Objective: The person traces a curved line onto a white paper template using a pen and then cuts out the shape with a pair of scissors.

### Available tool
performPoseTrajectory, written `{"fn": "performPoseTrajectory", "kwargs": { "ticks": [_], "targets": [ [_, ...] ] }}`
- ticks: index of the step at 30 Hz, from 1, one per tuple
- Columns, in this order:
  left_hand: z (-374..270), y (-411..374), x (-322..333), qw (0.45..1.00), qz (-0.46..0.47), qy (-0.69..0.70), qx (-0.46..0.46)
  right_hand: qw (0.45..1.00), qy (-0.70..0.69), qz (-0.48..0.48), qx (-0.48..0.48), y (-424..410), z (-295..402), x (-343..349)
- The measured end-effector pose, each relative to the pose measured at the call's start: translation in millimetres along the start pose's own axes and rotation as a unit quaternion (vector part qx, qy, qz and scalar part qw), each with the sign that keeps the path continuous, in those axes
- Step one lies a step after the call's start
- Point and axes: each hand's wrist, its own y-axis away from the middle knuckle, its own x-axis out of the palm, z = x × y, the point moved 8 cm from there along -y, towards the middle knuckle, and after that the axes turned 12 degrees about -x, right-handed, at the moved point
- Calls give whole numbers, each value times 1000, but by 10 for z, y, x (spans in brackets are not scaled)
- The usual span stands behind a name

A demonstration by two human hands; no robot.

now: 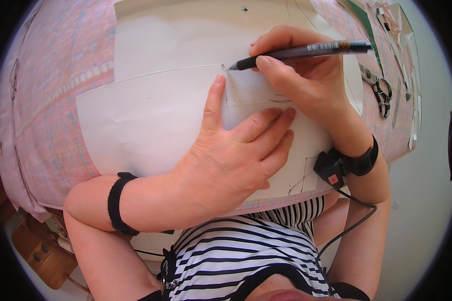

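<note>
In my right hand (305, 71) is a dark clear-barrelled pen (297, 52), its tip at or just above the white paper near a drawn corner. My left hand (233, 150) lies spread on a white paper sheet (135, 124) with a slightly curved top edge. The left index fingertip presses beside that corner, just below the pen tip. Pencil-like lines run over the paper around both hands. Beneath the white sheet is a larger cream paper sheet (196, 34), also marked with lines at its upper right. Part of the drawing is hidden under my hands.
A pink patterned cloth (60, 101) covers the table. Black-handled scissors (382, 98) and a narrow ruler (396, 103) lie at the right, near paper and green scraps (365, 22). A cable (356, 233) hangs from my right wrist device (329, 169). A wooden chair (41, 252) stands lower left.
</note>
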Motion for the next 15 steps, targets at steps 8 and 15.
{"fn": "performPoseTrajectory", "kwargs": {
  "ticks": [8, 15],
  "targets": [
    [48, -19, -15, 1000, 13, -3, 5, 1000, -12, -6, 14, -38, -39, 9],
    [49, -19, -33, 1000, 23, -9, 8, 999, -30, -9, -42, -4, -80, -99]
  ]
}}
